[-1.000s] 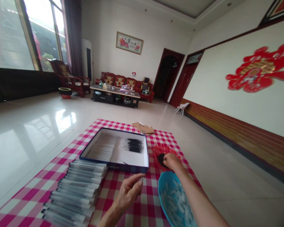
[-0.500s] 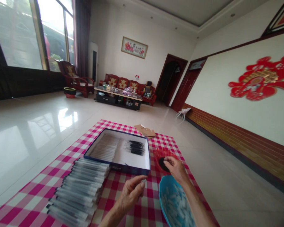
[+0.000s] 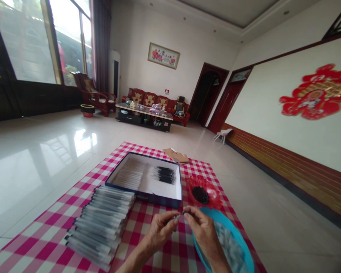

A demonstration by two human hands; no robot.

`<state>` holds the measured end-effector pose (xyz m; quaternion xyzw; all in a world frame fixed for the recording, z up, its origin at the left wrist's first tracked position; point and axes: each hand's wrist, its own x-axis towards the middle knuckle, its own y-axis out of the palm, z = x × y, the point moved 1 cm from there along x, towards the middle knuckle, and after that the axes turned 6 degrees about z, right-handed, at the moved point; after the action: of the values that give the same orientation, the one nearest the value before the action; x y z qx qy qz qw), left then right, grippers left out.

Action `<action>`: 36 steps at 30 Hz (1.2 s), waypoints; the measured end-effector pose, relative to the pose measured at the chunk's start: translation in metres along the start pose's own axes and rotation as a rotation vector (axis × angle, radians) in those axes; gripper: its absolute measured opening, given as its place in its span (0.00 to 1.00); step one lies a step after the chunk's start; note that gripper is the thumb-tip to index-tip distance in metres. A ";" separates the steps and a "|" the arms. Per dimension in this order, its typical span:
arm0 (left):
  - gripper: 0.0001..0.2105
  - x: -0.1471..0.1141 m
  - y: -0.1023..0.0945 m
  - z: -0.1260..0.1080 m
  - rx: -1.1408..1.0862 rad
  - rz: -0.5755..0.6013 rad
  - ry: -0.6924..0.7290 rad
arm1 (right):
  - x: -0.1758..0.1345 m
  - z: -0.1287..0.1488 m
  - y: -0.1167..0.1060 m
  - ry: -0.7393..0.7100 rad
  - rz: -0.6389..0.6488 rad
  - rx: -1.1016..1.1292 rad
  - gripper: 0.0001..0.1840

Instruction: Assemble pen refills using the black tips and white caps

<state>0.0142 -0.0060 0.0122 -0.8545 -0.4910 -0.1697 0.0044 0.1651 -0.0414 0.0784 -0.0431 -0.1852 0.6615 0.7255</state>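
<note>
Now, left hand: the left hand has thumb and forefinger pinched on a small pale piece, too tiny to make out its shape.
Right hand: the right hand, half a second ago at the red dish, has come close beside the left, thumb and fingertips pinched on a small dark piece; I cannot tell whether the two pieces touch.
Bowl: the right hand partly hides a turquoise round bowl of blurred whitish translucent pieces; the frame's lower edge cuts it off.
Tubes: left of the hands, clear dark-ended tubes lie blurred in a row on a pink-and-white checked cloth.
Dish: the red petal-edged dish now shows its black contents uncovered, individually indistinct.
Box: a shallow blue-and-white box holds thin clear rods left, black-marked ones right.
Cardboard: flat brown cardboard lies beyond.
</note>
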 end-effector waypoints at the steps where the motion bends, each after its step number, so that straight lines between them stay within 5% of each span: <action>1: 0.20 0.000 0.000 -0.001 0.000 0.001 0.004 | 0.000 0.001 0.001 -0.012 0.006 -0.014 0.13; 22: 0.17 -0.001 -0.002 -0.006 0.079 0.037 0.053 | 0.000 0.007 0.001 -0.072 0.069 -0.135 0.10; 36: 0.13 -0.003 -0.006 -0.012 0.486 0.023 0.149 | 0.000 0.006 0.004 -0.190 0.140 -0.362 0.07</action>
<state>0.0046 -0.0073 0.0216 -0.8191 -0.5058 -0.1093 0.2477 0.1593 -0.0422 0.0822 -0.1231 -0.3650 0.6672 0.6375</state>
